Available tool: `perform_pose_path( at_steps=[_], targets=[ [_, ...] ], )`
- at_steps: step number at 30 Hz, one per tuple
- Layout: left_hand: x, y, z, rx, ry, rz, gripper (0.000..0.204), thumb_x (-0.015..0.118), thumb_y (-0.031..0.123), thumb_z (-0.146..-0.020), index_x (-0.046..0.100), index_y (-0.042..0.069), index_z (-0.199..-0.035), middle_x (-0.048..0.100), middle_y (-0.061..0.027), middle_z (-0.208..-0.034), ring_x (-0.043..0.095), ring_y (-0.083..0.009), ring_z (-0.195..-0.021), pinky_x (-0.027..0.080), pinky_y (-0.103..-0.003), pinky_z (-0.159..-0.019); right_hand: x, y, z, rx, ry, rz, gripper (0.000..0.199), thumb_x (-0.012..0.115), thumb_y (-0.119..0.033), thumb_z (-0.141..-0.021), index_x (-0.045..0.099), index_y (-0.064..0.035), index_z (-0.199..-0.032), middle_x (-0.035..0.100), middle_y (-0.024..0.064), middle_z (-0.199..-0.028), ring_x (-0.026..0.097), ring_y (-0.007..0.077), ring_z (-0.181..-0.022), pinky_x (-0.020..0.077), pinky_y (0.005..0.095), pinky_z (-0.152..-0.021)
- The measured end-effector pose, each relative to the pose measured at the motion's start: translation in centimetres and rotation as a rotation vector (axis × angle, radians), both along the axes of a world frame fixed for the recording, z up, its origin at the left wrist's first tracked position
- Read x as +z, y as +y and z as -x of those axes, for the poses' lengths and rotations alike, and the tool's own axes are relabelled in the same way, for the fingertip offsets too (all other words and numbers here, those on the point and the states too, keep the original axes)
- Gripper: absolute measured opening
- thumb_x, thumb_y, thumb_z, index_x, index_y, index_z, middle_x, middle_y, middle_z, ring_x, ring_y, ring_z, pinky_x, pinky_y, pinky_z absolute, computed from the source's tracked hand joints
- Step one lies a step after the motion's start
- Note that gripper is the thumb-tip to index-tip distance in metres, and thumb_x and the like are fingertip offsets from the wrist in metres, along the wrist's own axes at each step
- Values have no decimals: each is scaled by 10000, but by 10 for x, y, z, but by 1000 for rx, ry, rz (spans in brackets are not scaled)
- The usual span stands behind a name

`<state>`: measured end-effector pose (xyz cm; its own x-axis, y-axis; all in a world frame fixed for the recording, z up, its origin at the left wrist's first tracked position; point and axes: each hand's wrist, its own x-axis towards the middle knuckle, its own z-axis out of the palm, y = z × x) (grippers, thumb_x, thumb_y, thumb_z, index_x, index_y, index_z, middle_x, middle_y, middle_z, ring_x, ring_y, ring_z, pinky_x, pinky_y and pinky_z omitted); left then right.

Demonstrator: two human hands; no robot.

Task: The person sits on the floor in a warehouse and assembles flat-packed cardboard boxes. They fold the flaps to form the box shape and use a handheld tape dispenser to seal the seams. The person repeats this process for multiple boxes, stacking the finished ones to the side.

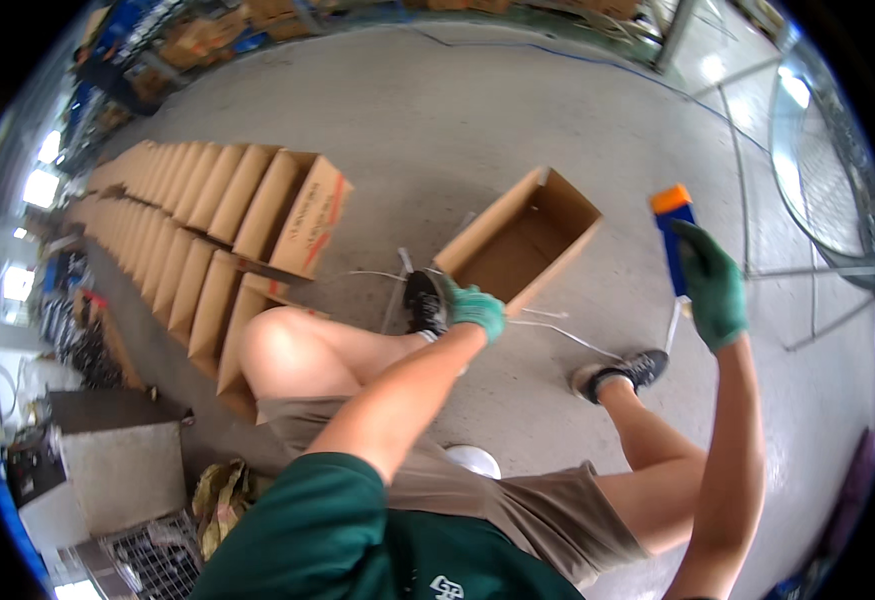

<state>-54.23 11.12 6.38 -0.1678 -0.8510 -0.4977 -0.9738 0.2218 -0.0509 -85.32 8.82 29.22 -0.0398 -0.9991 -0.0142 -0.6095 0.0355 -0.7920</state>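
Note:
An open cardboard box (513,240) rests tilted on the floor in front of me, its inside facing up. My left hand (476,309), in a green glove, is closed on the near edge of this box. Off to the right, my right hand (709,285), gloved the same way, is raised with its fingers wrapped round a blue tool with an orange end (673,228). The tool's exact kind does not show, and its lower part is partly hidden by the glove.
Rows of open cardboard boxes (285,215) stand packed together at the left. White straps (577,340) lie on the floor near my shoes. At the right is a wire-framed stand with a clear round top (822,165). A blue cable (597,60) crosses the floor at the back.

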Motion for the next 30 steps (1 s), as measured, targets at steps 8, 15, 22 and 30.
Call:
perform_pose_path(
  at_steps=[8, 15, 22, 30],
  targets=[
    [102, -109, -100, 214, 48, 60, 411, 572, 436, -922, 744, 133, -1139, 695, -131, -1216, 672, -315, -1127, 535, -431, -962, -36, 31, 49, -62, -189, 7, 311, 542, -181, -1038, 650, -108, -1320, 696, 41, -1099, 595, 103, -952, 498, 267, -877],
    [176, -116, -239, 275, 224, -7, 478, 638, 442, -935, 709, -2, -1097, 726, -217, -901, 697, -342, -808, 537, -444, -785, -49, 26, 70, -134, -310, 47, 311, 549, -191, -1042, 650, -84, -1315, 691, 29, -1099, 608, 87, -917, 509, 243, -854],
    [22, -33, -282, 663, 46, 196, 415, 632, 363, -919, 663, 77, -1217, 635, -178, -1300, 594, -382, -1211, 490, -453, -1015, -52, 37, 79, -177, -329, 106, 310, 538, -176, -1047, 644, -59, -1314, 690, 29, -1116, 619, 91, -967, 514, 262, -879],
    [51, -20, -274, 855, 149, 194, 676, 668, 431, -900, 422, 211, -1490, 260, -69, -1635, 200, -391, -1506, 277, -738, -1100, -61, 39, 71, -132, -363, 87, 302, 545, -181, -1044, 643, -59, -1303, 698, 38, -1041, 627, 91, -873, 528, 255, -794]
  ],
)
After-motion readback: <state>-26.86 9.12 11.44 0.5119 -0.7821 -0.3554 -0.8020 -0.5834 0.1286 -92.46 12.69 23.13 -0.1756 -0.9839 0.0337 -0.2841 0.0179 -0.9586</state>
